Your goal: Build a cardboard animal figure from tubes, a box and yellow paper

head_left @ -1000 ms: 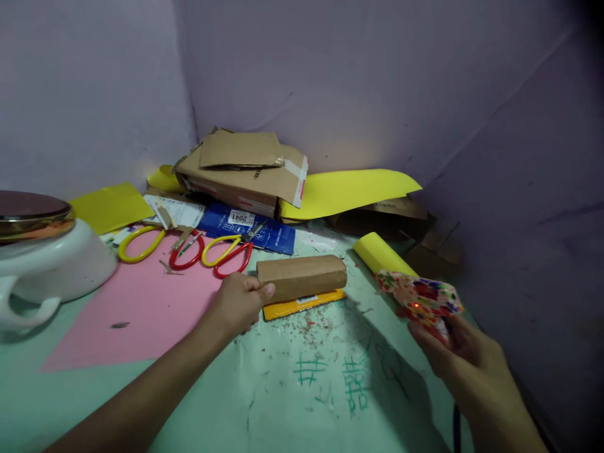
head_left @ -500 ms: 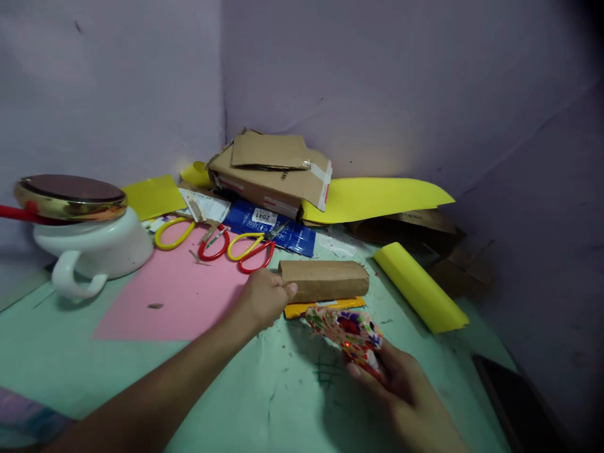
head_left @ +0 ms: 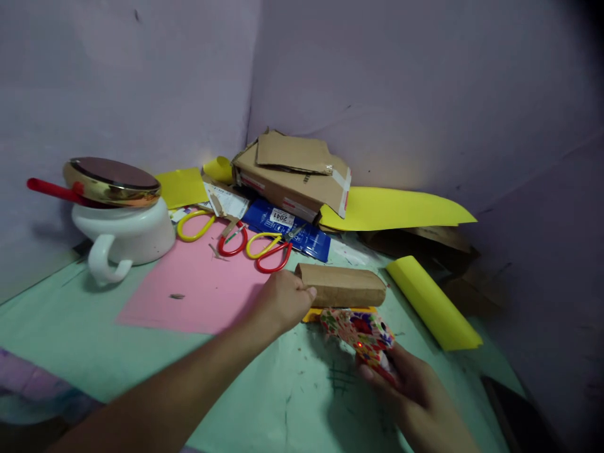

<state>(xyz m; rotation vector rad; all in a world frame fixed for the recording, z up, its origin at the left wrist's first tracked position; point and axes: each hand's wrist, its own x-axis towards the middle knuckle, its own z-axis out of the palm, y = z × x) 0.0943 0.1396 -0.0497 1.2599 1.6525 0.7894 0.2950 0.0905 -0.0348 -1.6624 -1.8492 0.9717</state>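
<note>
My left hand (head_left: pixel 287 299) is closed on the left end of a brown cardboard roll (head_left: pixel 342 286), which lies roughly level above the table. Wrapped round the handle of a flower-patterned glue gun (head_left: pixel 356 333) is my right hand (head_left: pixel 415 390); a small red light glows on the gun. The gun's front end points left, just below the roll, and I cannot tell whether it touches. Partly hidden under the roll and the gun is an orange-yellow packet (head_left: pixel 312 314).
Pink paper (head_left: pixel 189 289) and scissors (head_left: pixel 274 251) lie to the left, before a blue packet (head_left: pixel 306 242). A white mug (head_left: pixel 127 233) carries a gold-rimmed round object (head_left: pixel 113 182). Cardboard (head_left: pixel 287 182) is piled at the wall. Right are a rolled yellow sheet (head_left: pixel 434 305) and a dark flat object (head_left: pixel 514 409).
The whole view has shifted, so the scene sits farther right in the picture. Both hands keep their hold, and the glue gun appears slightly nearer the cardboard roll.
</note>
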